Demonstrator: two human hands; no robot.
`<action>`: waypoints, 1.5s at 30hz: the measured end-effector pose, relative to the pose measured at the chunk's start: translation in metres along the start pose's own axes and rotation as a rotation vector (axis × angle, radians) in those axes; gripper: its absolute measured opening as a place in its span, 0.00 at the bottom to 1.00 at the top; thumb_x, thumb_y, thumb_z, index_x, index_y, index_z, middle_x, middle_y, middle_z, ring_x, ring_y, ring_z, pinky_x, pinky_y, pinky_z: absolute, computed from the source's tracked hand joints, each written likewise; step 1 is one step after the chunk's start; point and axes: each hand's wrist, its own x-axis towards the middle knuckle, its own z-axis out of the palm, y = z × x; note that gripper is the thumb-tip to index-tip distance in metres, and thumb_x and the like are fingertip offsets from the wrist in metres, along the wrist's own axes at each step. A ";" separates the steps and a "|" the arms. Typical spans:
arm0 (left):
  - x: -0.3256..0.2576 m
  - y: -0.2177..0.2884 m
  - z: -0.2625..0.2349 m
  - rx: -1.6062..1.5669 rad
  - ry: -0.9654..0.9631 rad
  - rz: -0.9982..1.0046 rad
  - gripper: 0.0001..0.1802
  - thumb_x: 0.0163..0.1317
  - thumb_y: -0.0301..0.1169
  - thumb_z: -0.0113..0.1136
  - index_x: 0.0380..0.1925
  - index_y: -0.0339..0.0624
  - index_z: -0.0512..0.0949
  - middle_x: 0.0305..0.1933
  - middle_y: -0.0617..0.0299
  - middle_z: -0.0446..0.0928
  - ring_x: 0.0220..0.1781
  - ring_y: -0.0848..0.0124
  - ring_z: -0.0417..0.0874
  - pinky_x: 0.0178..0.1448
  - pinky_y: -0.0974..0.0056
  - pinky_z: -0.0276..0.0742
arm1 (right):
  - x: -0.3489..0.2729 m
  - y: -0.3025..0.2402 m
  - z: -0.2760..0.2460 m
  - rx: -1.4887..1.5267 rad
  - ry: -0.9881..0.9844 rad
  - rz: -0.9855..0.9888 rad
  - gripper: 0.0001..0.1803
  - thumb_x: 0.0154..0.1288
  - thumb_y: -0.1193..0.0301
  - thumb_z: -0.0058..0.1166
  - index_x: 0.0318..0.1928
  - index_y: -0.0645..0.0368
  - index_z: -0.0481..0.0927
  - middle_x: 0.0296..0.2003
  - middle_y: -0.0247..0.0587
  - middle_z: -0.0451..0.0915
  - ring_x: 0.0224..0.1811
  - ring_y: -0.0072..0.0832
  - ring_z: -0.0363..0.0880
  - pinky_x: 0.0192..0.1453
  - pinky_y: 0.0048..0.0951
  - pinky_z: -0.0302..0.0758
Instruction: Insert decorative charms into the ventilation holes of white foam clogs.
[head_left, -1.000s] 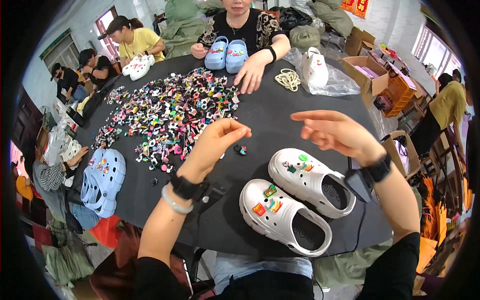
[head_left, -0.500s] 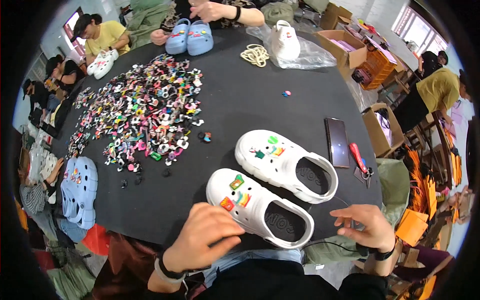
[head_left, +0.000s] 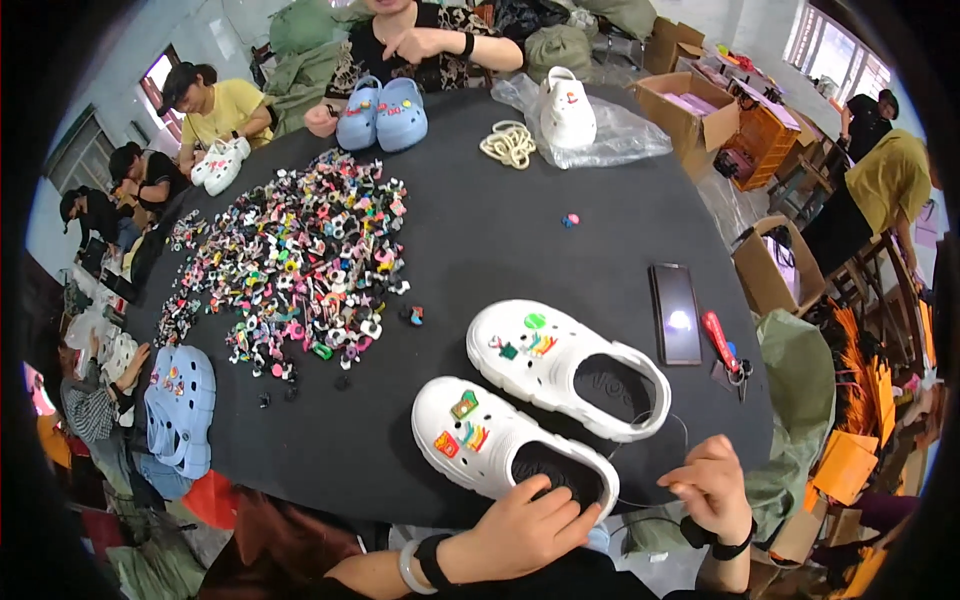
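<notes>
Surface (blk) carries 1 charm pile, too jumbled to count, & 2 white clogs nr front edge. L hand covers pt of near clog's heel, grip can't tell; R hand, fingers bent, also unclear. 1 phone, far R; 1 thread, v. faint.
</notes>
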 end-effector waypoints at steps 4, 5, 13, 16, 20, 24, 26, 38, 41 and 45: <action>-0.002 0.005 0.002 0.077 0.022 -0.066 0.17 0.58 0.39 0.62 0.45 0.43 0.81 0.34 0.68 0.75 0.46 0.73 0.76 0.54 0.58 0.68 | 0.040 -0.002 0.000 0.030 0.220 -0.016 0.11 0.61 0.63 0.56 0.38 0.54 0.84 0.28 0.35 0.79 0.34 0.35 0.76 0.43 0.37 0.68; -0.006 0.008 0.000 0.109 0.049 -0.122 0.14 0.59 0.35 0.59 0.43 0.42 0.81 0.34 0.67 0.75 0.49 0.71 0.77 0.57 0.55 0.68 | 0.053 -0.005 0.004 -0.011 0.204 -0.051 0.12 0.62 0.62 0.56 0.40 0.55 0.84 0.30 0.36 0.80 0.34 0.37 0.77 0.44 0.37 0.69; -0.048 -0.009 0.011 0.326 0.317 -0.233 0.25 0.56 0.33 0.61 0.56 0.67 0.79 0.73 0.56 0.55 0.71 0.53 0.57 0.72 0.36 0.46 | 0.110 -0.024 0.038 -0.244 -0.027 -0.181 0.20 0.60 0.57 0.61 0.42 0.60 0.79 0.16 0.36 0.75 0.16 0.34 0.77 0.21 0.33 0.70; -0.056 -0.013 0.005 0.240 0.330 -0.303 0.25 0.58 0.29 0.58 0.56 0.67 0.79 0.72 0.49 0.55 0.74 0.48 0.54 0.72 0.33 0.43 | 0.120 -0.013 0.052 -0.225 -0.135 -0.215 0.15 0.61 0.60 0.60 0.32 0.58 0.75 0.14 0.38 0.75 0.15 0.37 0.77 0.20 0.36 0.70; -0.055 -0.010 -0.003 0.160 0.264 -0.333 0.24 0.62 0.28 0.55 0.57 0.65 0.78 0.71 0.46 0.57 0.75 0.45 0.53 0.73 0.34 0.42 | 0.122 -0.019 0.053 -0.220 -0.159 -0.258 0.12 0.62 0.64 0.58 0.28 0.56 0.73 0.12 0.40 0.74 0.13 0.39 0.76 0.18 0.37 0.70; -0.049 -0.020 -0.018 0.217 0.278 -0.279 0.21 0.60 0.32 0.57 0.54 0.65 0.79 0.67 0.52 0.63 0.71 0.52 0.62 0.71 0.35 0.50 | 0.123 -0.021 0.055 -0.181 -0.175 -0.265 0.14 0.62 0.61 0.58 0.28 0.57 0.73 0.12 0.41 0.74 0.14 0.40 0.76 0.18 0.39 0.71; -0.059 -0.037 -0.015 0.248 0.146 -0.249 0.26 0.56 0.32 0.58 0.57 0.72 0.76 0.72 0.53 0.56 0.73 0.48 0.61 0.73 0.32 0.46 | 0.128 -0.016 0.055 -0.127 -0.246 -0.224 0.16 0.61 0.58 0.59 0.29 0.59 0.74 0.12 0.43 0.74 0.15 0.42 0.77 0.19 0.40 0.72; -0.047 -0.120 -0.070 0.471 0.043 -0.339 0.27 0.53 0.23 0.57 0.55 0.55 0.75 0.72 0.57 0.62 0.68 0.59 0.69 0.68 0.42 0.62 | 0.184 -0.028 0.086 0.247 -0.183 0.034 0.17 0.63 0.71 0.56 0.43 0.69 0.65 0.22 0.54 0.79 0.25 0.50 0.78 0.27 0.43 0.71; -0.054 -0.124 -0.076 0.190 0.131 -0.317 0.28 0.55 0.22 0.56 0.59 0.52 0.74 0.72 0.56 0.62 0.66 0.56 0.70 0.69 0.45 0.62 | 0.176 -0.040 0.074 -0.270 -0.207 -0.059 0.22 0.60 0.64 0.61 0.47 0.65 0.71 0.23 0.53 0.80 0.27 0.50 0.82 0.29 0.46 0.76; -0.044 -0.125 -0.097 -0.127 0.355 -0.310 0.14 0.62 0.29 0.60 0.48 0.44 0.80 0.58 0.55 0.77 0.61 0.58 0.75 0.66 0.53 0.67 | 0.169 -0.053 0.028 -0.266 0.018 -0.078 0.14 0.61 0.64 0.60 0.46 0.55 0.79 0.27 0.50 0.81 0.28 0.45 0.82 0.31 0.42 0.75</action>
